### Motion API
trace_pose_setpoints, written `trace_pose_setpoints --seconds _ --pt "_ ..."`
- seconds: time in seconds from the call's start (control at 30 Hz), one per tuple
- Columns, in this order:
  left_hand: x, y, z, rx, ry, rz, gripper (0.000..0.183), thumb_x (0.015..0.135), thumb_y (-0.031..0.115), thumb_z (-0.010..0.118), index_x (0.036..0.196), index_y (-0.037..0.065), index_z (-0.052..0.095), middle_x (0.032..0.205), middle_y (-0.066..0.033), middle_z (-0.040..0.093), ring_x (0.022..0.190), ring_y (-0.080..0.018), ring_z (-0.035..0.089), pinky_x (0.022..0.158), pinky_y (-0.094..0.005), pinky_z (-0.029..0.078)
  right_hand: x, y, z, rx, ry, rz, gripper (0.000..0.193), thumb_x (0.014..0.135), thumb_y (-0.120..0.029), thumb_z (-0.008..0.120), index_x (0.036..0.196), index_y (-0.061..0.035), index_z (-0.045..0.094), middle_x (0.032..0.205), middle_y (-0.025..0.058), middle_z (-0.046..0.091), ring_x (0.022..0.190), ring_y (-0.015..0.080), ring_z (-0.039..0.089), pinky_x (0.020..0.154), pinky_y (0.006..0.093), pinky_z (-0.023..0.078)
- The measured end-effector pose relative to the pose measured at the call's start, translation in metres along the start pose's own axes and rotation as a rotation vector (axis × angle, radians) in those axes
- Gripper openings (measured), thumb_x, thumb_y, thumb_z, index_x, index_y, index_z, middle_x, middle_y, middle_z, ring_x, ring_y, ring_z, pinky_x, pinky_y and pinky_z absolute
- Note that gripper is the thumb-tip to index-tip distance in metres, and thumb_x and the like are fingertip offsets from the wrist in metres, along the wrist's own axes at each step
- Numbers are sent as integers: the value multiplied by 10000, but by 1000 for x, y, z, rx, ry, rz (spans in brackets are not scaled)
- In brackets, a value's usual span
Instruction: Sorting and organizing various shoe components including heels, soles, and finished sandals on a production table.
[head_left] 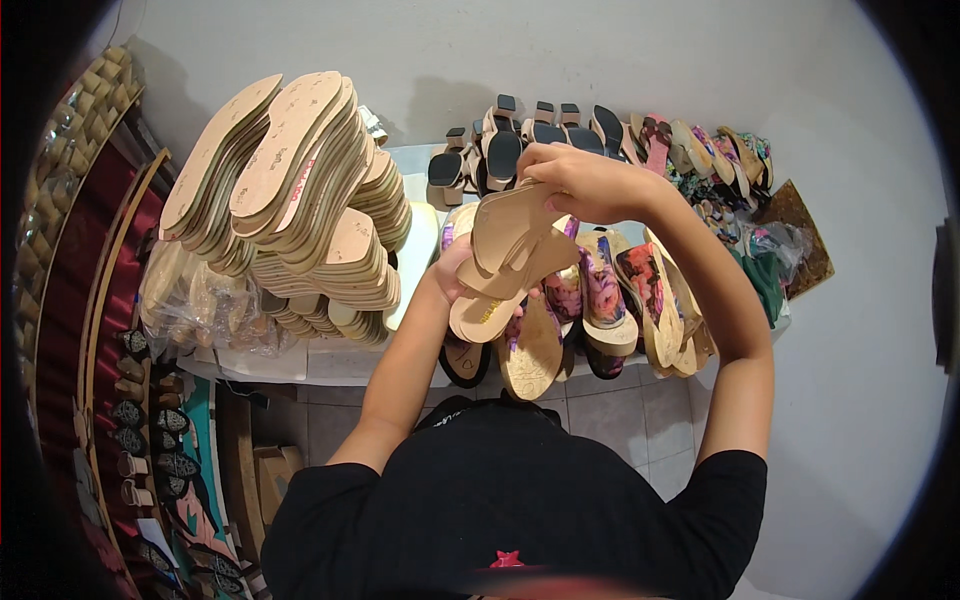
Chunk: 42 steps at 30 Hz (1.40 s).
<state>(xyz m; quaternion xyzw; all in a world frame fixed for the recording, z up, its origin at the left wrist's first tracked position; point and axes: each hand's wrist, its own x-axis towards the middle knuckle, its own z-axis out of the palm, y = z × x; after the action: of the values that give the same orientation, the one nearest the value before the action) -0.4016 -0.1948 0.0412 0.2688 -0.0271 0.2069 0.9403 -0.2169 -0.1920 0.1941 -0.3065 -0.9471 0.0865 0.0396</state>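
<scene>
So you've got a few tan insoles (510, 235) fanned out in both hands, up over the front of the table (330, 368). Your left hand (453, 272) is curled around their lower part, mostly hidden behind them, and your right hand (585, 182) has its fingers closed on the top end (can't tell exactly how many pieces each one's got). Right below sit the floral sandals (605, 290). Tall insole stacks (300, 170) stand off to your left, with black-soled heels (502, 155) behind your right hand.
</scene>
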Motion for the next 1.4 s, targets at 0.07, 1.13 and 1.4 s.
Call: trace_pose_setpoints --seconds 0.07,1.13,1.4 --pt "1 1 4 11 -3 -35 489 892 335 267 1222 -17 349 1083 -272 478 881 -455 536 633 -556 481 3 10 9 -36 -21 -47 286 698 4 523 984 7 535 1125 139 457 1077 300 430 917 362 361" --pt "44 -21 23 59 224 879 695 806 625 290 1179 50 402 1127 -94 501 1029 -216 497 900 -351 384 -21 -29 131 1179 949 601 223 820 -60 514 1017 45 510 907 75 588 772 99 557 680 237 455" --pt "39 -12 23 99 286 821 564 842 503 308 1158 48 418 1096 -107 524 1010 -232 510 882 -360 397 -28 -31 134 1072 918 622 232 816 -57 513 1023 47 497 913 77 581 795 104 542 708 236 439"
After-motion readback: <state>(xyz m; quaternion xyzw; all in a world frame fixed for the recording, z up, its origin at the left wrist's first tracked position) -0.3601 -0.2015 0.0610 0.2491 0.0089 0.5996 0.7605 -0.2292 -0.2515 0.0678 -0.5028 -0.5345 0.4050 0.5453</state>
